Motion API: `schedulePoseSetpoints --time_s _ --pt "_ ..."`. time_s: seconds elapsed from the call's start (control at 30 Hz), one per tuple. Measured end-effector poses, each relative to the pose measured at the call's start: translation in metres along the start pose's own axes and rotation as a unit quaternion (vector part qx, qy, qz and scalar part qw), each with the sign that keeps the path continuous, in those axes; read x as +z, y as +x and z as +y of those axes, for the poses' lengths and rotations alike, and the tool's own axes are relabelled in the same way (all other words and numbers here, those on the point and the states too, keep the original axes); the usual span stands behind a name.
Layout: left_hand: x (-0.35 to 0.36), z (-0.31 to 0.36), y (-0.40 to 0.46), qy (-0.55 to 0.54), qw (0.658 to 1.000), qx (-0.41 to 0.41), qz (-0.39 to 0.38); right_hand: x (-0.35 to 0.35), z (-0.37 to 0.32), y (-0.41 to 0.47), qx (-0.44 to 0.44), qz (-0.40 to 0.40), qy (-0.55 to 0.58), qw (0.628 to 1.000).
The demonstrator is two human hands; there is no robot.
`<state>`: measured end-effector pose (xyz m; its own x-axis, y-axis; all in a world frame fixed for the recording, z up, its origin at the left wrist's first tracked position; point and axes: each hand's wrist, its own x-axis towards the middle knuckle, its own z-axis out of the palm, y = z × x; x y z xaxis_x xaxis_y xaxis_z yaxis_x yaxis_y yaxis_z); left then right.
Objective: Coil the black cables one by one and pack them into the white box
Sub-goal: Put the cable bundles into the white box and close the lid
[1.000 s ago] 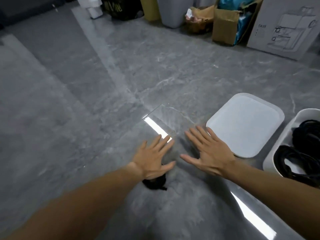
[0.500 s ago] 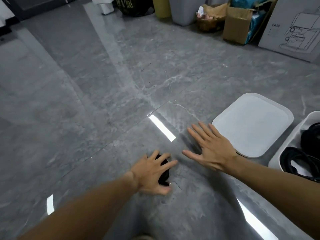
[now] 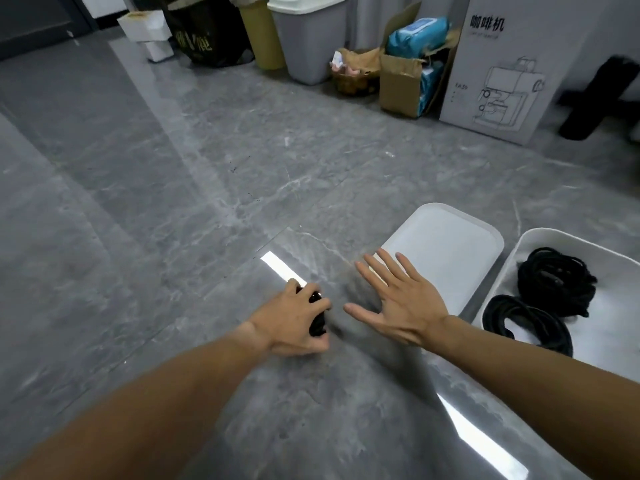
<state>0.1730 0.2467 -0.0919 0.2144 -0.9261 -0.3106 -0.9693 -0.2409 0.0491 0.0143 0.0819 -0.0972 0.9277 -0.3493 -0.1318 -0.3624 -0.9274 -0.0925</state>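
My left hand (image 3: 294,320) curls its fingers and thumb round a small black object (image 3: 318,323) on the grey floor; most of it is hidden under the palm, so I cannot tell what it is. My right hand (image 3: 398,303) hovers flat with fingers spread, just right of the left hand, holding nothing. The white box (image 3: 519,258) stands at the right edge with two coiled black cables inside, one coil (image 3: 554,282) further back and one coil (image 3: 526,323) nearer. Its white lid (image 3: 450,244) lies flat on the floor between my right hand and the box.
Along the far wall stand a grey bin (image 3: 308,36), a brown cardboard box (image 3: 405,81) with blue packs, a large white coffee-machine carton (image 3: 512,71), a black bag (image 3: 207,32) and a black stand (image 3: 602,95). The shiny grey floor (image 3: 173,202) stretches to the left.
My left hand went from lying flat over the small black object to curling its fingers round it. The view tilted up, showing more of the far wall. My right hand stayed spread.
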Motion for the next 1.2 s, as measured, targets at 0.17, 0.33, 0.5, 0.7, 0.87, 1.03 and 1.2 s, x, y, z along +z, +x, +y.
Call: schedulePoseSetpoints --time_s 0.17,0.33,0.5,0.7,0.87,1.03,1.2 --pt "-0.024 0.008 0.03 -0.017 0.999 -0.022 0.045 -0.008 0.019 -0.004 0.056 0.009 0.009 0.998" --pt "-0.046 0.014 0.055 -0.034 0.997 -0.023 0.066 -0.016 0.041 -0.011 0.095 0.026 0.019 0.995" --pt "-0.065 0.031 0.08 -0.023 0.996 0.006 0.091 -0.018 0.065 -0.025 0.138 0.046 0.015 0.989" --pt "-0.083 0.063 0.114 -0.032 0.993 0.045 0.105 -0.024 0.091 -0.047 0.173 0.043 0.016 0.984" --pt "-0.088 0.104 0.134 -0.081 0.986 0.083 0.123 -0.033 0.119 -0.074 0.226 0.046 0.01 0.973" --pt "-0.085 0.143 0.149 -0.123 0.975 0.133 0.129 -0.041 0.153 -0.103 0.305 0.078 0.023 0.949" --pt "-0.083 0.175 0.161 -0.139 0.965 0.184 0.122 -0.043 0.172 -0.131 0.363 0.066 0.031 0.929"
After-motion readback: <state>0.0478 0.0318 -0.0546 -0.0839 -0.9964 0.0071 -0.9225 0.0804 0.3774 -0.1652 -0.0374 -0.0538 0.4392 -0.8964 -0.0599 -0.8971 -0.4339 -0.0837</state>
